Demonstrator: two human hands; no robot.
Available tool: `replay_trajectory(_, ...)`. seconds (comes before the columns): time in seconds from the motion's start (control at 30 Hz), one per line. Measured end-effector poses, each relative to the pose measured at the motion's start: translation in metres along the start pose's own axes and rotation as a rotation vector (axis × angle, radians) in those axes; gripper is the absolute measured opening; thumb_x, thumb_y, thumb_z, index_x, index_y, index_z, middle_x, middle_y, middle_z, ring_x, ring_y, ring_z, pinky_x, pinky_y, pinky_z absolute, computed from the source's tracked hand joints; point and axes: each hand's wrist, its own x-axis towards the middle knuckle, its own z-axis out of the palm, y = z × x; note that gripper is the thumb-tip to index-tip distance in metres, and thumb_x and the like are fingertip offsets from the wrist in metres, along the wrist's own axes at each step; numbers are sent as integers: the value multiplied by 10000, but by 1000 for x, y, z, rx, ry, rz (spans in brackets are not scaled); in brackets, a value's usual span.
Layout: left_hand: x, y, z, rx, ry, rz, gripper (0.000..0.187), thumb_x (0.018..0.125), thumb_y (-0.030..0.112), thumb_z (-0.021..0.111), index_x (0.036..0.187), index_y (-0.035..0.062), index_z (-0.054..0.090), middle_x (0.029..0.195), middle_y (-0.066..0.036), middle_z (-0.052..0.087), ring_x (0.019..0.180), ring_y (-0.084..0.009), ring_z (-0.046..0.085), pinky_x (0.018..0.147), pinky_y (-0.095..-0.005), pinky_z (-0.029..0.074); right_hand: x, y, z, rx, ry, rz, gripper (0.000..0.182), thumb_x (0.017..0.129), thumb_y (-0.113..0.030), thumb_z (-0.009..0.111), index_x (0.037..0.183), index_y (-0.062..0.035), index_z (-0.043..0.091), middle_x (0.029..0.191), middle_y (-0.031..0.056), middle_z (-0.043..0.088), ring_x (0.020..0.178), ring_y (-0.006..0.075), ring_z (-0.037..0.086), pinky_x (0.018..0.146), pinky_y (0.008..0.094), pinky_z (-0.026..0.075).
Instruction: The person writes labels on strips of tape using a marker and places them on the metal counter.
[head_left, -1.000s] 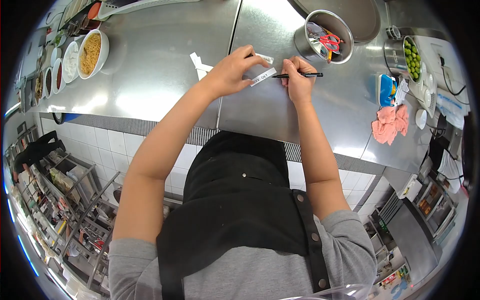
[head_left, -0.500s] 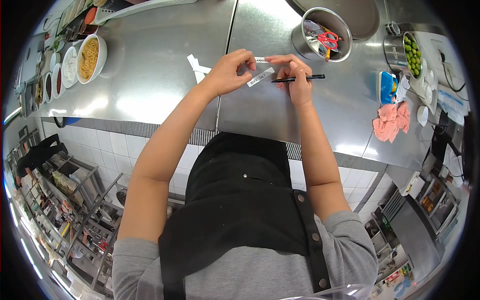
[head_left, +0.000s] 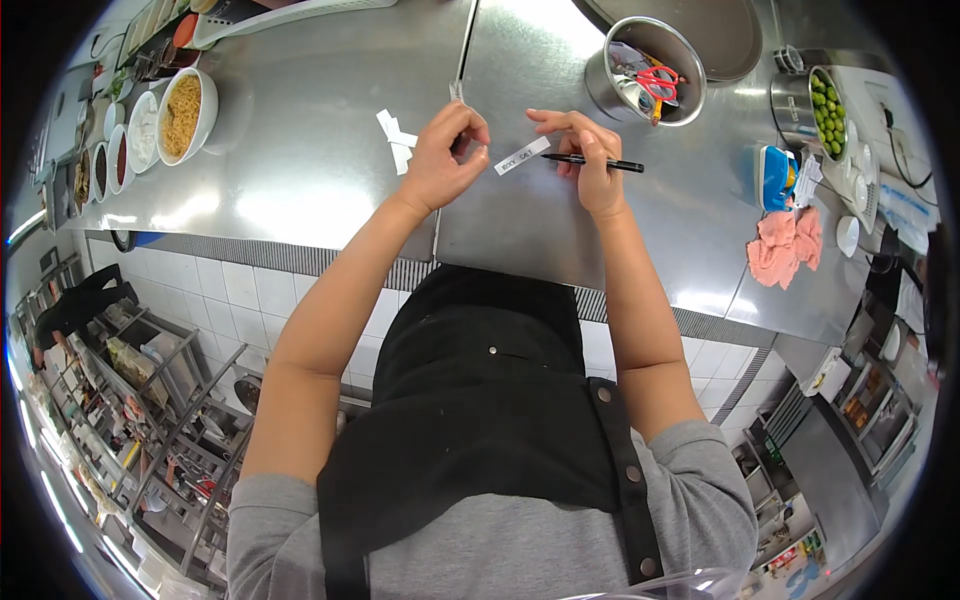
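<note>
My left hand (head_left: 446,154) is curled just left of a white label (head_left: 522,156) on the steel table; its black lettering seems to read "ROCK SALT". A second small label strip (head_left: 456,90) sticks out beyond the knuckles of this hand, and the fingers hide its lower end. Between thumb and fingers, my right hand (head_left: 592,160) holds a black marker pen (head_left: 610,164), its tip close to the label's right end, index finger stretched out. Some white strips (head_left: 398,142) lie crossed to the left of my left hand.
A steel pot (head_left: 598,80) with red scissors (head_left: 658,82) stands beyond my right hand. Far right are green limes (head_left: 828,112), a blue dispenser (head_left: 776,178) and a pink cloth (head_left: 784,248). Bowls, one with noodles (head_left: 182,116), line the left. A table seam (head_left: 464,50) runs lengthwise.
My hands have moved apart. The small strip that was between their fingertips now shows beyond my left hand, turned lengthwise. The pen has shifted slightly left and down.
</note>
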Motion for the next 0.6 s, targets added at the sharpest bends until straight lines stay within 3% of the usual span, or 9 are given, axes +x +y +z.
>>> replay_trajectory(0.1, 2, -2, 8, -1, -80, -19, 126, 792, 2, 624, 883, 53, 553, 877, -18, 516, 676, -116, 464, 614, -263, 392, 4, -6, 2, 8, 3, -13, 545, 997, -413, 391, 975, 50, 677, 1168, 218, 747, 464, 55, 428, 453, 241, 373)
replay_trajectory(0.2, 3, 6, 13, 37, -202, -4, 122, 796, 14, 624, 881, 55, 545, 840, -31, 518, 671, -140, 478, 611, -285, 409, 9, -8, 5, 116, 3, 36, 544, 989, -433, 383, 929, 26, 669, 1060, 174, 756, 505, 60, 447, 482, 234, 387)
replay_trajectory(0.27, 1, 12, 13, 285, -241, 180, 151, 813, 61, 693, 912, 70, 580, 809, -65, 567, 666, -210, 564, 620, -353, 472, 10, -4, 3, 183, 76, 67, 516, 1002, -423, 374, 859, -4, 639, 879, 98, 693, 552, 66, 474, 506, 231, 396)
replay_trajectory(0.3, -3, 10, 14, 287, -240, 180, 151, 813, 61, 693, 912, 70, 580, 809, -65, 567, 666, -210, 564, 620, -353, 472, 9, 1, -1, 184, 75, 66, 516, 1002, -423, 374, 859, -4, 639, 879, 98, 693, 552, 66, 474, 506, 231, 396)
replay_trajectory(0.37, -9, 4, 20, 295, -43, 56, 161, 836, 89, 746, 945, 85, 627, 772, -59, 565, 660, -216, 596, 611, -361, 485, 5, 11, -11, 56, 93, 44, 474, 1042, -376, 368, 800, -33, 588, 770, 39, 588, 583, 72, 495, 515, 236, 397)
replay_trajectory(0.5, -6, 2, 26, 287, -24, 128, 172, 853, 60, 765, 1012, 76, 702, 815, -50, 564, 620, -174, 549, 588, -316, 465, -1, 11, -3, 167, 156, 119, 444, 1080, -319, 424, 750, -47, 543, 731, 27, 579, 564, 69, 504, 502, 232, 388)
replay_trajectory(0.57, -4, 5, 33, 291, -40, 102, 195, 837, 42, 771, 1011, 114, 722, 843, -34, 564, 651, -175, 582, 615, -319, 497, 1, 8, 5, 133, 252, 159, 403, 1069, -227, 553, 708, -50, 525, 657, 0, 544, 536, 54, 500, 488, 223, 378)
replay_trajectory(0.6, -3, 6, 34, 291, -42, 101, 195, 837, 42, 771, 1011, 114, 722, 843, -34, 564, 651, -175, 582, 615, -319, 497, 2, 8, 8, 133, 253, 161, 403, 1069, -227, 553, 708, -50, 525, 657, 0, 544, 536, 54, 500, 488, 223, 378)
